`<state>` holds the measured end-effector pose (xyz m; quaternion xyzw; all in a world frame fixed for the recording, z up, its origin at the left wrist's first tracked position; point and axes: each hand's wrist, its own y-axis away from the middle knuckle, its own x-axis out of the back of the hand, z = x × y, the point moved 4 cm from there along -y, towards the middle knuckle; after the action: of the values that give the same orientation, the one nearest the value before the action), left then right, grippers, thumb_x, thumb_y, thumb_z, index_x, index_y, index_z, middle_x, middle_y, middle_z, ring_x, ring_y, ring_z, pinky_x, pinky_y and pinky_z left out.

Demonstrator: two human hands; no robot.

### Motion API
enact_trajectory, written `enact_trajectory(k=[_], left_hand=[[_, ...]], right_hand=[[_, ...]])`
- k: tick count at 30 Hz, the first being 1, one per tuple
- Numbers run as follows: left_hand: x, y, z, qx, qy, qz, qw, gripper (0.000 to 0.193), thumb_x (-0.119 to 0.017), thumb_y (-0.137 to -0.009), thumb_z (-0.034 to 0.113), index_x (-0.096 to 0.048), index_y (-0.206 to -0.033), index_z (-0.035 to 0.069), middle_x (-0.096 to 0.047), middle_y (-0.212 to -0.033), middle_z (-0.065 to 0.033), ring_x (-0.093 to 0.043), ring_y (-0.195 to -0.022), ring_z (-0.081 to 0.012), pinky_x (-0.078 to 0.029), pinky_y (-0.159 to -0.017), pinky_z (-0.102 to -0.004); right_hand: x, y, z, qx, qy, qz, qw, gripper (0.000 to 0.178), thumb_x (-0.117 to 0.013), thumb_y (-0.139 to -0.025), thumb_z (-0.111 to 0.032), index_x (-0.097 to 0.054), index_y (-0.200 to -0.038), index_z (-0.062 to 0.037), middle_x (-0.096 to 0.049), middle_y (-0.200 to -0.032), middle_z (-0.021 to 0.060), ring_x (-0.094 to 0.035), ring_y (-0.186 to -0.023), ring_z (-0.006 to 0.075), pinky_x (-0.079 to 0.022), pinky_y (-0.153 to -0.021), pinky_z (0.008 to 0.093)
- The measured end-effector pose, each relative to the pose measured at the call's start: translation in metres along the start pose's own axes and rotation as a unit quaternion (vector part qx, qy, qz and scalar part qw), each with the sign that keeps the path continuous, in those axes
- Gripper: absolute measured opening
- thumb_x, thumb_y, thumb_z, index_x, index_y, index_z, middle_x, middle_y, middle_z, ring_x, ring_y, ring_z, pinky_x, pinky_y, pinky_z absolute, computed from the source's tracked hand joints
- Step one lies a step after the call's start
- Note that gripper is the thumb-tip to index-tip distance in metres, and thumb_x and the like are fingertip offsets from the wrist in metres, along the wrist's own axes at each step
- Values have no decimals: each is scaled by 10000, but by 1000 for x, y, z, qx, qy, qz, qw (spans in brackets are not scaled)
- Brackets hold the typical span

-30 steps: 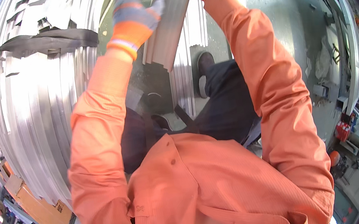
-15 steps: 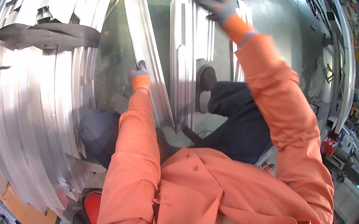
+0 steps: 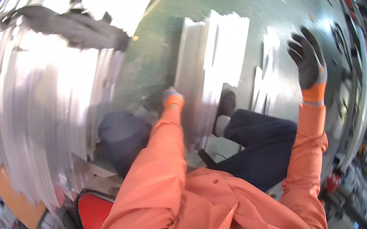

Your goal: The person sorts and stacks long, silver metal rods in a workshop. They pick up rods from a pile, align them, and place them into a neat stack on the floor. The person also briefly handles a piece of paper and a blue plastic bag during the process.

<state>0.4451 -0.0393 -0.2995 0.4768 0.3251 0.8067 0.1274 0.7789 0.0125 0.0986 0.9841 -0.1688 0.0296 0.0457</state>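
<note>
My left hand [image 3: 172, 98], in a grey glove with an orange cuff, is at the left edge of a stack of long silvery metal profiles [image 3: 191, 63]. Its fingers are smeared and partly hidden, so its grip does not show. The profiles lie side by side on the green floor, their far ends uneven. Out to the right, my right hand [image 3: 308, 60] is raised with the dark palm showing and the fingers spread, holding nothing. A few narrower profiles [image 3: 267, 70] lie between that hand and the stack.
A large pile of metal profiles [image 3: 48, 94] fills the left, with a dark strap [image 3: 77, 29] across it. My shoe [image 3: 226, 103] stands against the middle stack. A red seat [image 3: 95, 213] and cardboard [image 3: 19, 192] are at lower left; a metal rack [image 3: 363, 69] lines the right.
The separate profile at my left hand has moved right against the middle stack, closing the gap. My right hand has swung right and down from above the stack. The whole view has shifted.
</note>
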Motion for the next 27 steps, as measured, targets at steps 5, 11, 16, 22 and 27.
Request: enact_trajectory(k=[5,11,16,22,27], left_hand=[[9,13,39,-73,-45,-144,986,480,-504,-878,238,-516,-1330,77,-448,-1427,-201,-458,-1302,-364,-374,-1076,-449],[99,46,89,-91,212,-67,971,781,-582,-856,340,-253,-1536,140,-281,-1550,-231,-290,-1424,-399,-248,-1177,-447],[356,96,14,-335,323,348,814,613,-690,-781,241,-511,-1332,42,-519,-1329,-235,-495,-1243,-391,-421,-1038,-452],[576,161,-288,206,-222,490,817,988,-714,-692,611,-343,-1495,171,-319,-1550,-100,-249,-1438,-323,-210,-1169,-532],[559,191,-427,243,-292,441,813,1110,-761,-656,583,-219,-1545,199,-305,-1538,-93,-253,-1424,-345,-264,-1114,-572]], right_hand=[[4,-10,16,-22,73,-35,997,548,-509,-994,-311,-409,-1455,-33,-573,-1311,110,-578,-1122,164,-453,-976,303],[-41,-26,29,-50,88,-96,990,548,-527,-985,-376,-421,-1464,-133,-530,-1334,126,-560,-1121,220,-437,-975,354],[-39,-44,42,-76,73,-99,990,531,-549,-974,-361,-446,-1452,-153,-529,-1335,130,-550,-1143,251,-437,-978,370],[-15,-34,42,-104,69,-73,989,522,-569,-948,-310,-464,-1438,-164,-547,-1307,100,-560,-1092,230,-444,-945,357],[-9,-34,66,-112,61,-86,988,481,-530,-984,-304,-445,-1446,-204,-545,-1337,92,-576,-1043,195,-478,-911,325]])
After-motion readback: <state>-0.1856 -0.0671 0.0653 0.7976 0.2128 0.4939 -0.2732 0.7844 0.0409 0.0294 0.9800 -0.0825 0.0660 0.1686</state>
